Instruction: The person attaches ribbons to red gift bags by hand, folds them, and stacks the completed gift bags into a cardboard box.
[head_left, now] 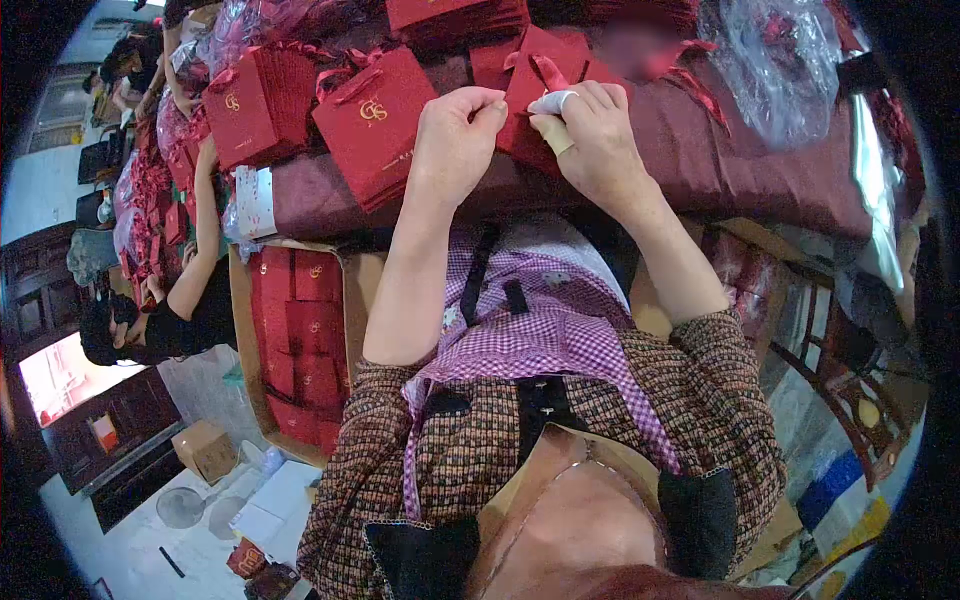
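Over a red paper gift bag (522, 132) on the burgundy-covered table (790, 185), my left hand (455, 140) and right hand (600, 140) pinch narrowly, on what I can't tell. I'm seemingly working near its glossy red ribbon (548, 72); next calls for fine fingertip control.

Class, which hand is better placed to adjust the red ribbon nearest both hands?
Probably the right hand: it sits closer to the ribbon, while the left hand is farther off.

Left grip (460, 135), right grip (588, 130) (both curled)
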{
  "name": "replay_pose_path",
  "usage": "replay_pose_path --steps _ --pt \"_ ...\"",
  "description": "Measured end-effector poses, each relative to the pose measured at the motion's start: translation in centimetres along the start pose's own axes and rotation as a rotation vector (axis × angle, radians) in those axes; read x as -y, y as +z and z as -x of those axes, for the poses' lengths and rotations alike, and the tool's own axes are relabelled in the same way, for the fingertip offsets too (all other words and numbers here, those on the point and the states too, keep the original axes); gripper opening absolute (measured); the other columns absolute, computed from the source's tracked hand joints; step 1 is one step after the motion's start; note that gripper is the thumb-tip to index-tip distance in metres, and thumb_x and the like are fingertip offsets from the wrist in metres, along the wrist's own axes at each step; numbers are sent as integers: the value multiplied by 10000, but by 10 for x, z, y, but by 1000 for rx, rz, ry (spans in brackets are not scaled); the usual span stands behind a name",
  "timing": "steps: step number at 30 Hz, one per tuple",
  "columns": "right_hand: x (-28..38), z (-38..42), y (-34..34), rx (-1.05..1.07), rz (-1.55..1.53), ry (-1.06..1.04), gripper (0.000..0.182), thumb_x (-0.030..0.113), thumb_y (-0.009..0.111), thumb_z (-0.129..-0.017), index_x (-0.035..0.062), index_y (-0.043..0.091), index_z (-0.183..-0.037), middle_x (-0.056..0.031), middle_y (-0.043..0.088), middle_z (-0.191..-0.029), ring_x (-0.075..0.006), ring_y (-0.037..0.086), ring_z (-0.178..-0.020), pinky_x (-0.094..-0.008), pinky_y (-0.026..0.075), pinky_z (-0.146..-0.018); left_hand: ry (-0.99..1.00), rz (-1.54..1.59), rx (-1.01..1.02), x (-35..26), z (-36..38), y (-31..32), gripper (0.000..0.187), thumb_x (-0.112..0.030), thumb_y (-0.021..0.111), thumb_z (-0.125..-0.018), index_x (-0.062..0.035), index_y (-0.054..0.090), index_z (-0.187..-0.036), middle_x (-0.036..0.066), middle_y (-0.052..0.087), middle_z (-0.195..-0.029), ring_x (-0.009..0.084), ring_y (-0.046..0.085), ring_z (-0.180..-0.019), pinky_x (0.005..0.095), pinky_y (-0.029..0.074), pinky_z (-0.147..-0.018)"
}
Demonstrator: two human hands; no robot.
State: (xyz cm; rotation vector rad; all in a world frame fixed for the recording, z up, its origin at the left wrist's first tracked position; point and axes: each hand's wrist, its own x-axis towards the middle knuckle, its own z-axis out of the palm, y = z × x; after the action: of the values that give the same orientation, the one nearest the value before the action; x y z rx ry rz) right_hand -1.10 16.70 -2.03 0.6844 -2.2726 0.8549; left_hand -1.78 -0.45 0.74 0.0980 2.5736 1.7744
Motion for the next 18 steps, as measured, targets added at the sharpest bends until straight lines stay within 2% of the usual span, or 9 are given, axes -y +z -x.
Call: replay_pose_path --steps 4,7,9,10,12,15,16,17,18 --pt "1 -5 -4 7 -5 -22 118 135 679 -743 88 582 -792 -47 591 -746 -227 574 -756 -361 380 -746 40 -1 -2 2 0 1 227 -109 612 -819 49 657 -975 130 681 -783 123 608 -691 275 475 -634" --pt "2 -9 -7 30 -13 -33 111 120 667 -743 80 567 -773 -66 591 -730 -240 577 -739 -370 383 -743 103 -30 -22 1 1 3 208 -100 600 -821 45 657 -959 172 679 -821 196 652 -737 310 493 -665" --pt "4 -11 -11 87 31 -64 111 122 654 -748 65 561 -771 -93 592 -710 -255 582 -734 -374 384 -736 153 -104 -36 -1 2 5 184 -91 598 -816 41 655 -929 207 661 -847 279 664 -788 342 504 -699" --pt "6 -13 -13 87 31 -64 111 122 654 -748 65 561 -771 -93 592 -710 -255 582 -734 -374 384 -736 153 -104 -36 -4 4 6 184 -91 598 -816 41 655 -929 207 661 -847 279 664 -788 342 504 -699" --pt "12 -18 -18 175 142 -92 80 104 606 -738 53 553 -770 -109 592 -697 -272 575 -711 -379 382 -737 179 -262 -68 -9 8 10 187 -75 610 -846 30 658 -993 52 663 -797 54 546 -712 224 448 -629" --pt "22 -26 -30 274 260 -148 70 93 562 -714 49 547 -766 -108 592 -692 -281 562 -688 -389 382 -740 456 -380 -172 -9 11 20 134 -26 560 -821 18 652 -908 160 658 -818 255 638 -732 328 493 -683" --pt "23 -27 -32 300 266 -163 88 91 534 -687 53 538 -766 -101 590 -687 -284 546 -674 -392 373 -757 407 -380 -119 -19 13 21 129 0 533 -804 14 644 -869 194 640 -842 336 633 -821 372 497 -729" --pt "24 -28 -34 274 263 -170 46 73 533 -700 52 534 -740 -116 584 -678 -286 557 -672 -396 387 -728 406 -319 -115 -13 14 23 134 6 525 -794 9 642 -859 195 636 -838 341 627 -843 388 496 -741" --pt "24 -30 -35 250 250 -188 7 56 532 -712 50 531 -715 -130 577 -669 -289 567 -670 -400 402 -699 497 -332 -183 -13 15 25 129 -1 527 -778 3 640 -840 200 630 -836 361 613 -822 417 493 -736"
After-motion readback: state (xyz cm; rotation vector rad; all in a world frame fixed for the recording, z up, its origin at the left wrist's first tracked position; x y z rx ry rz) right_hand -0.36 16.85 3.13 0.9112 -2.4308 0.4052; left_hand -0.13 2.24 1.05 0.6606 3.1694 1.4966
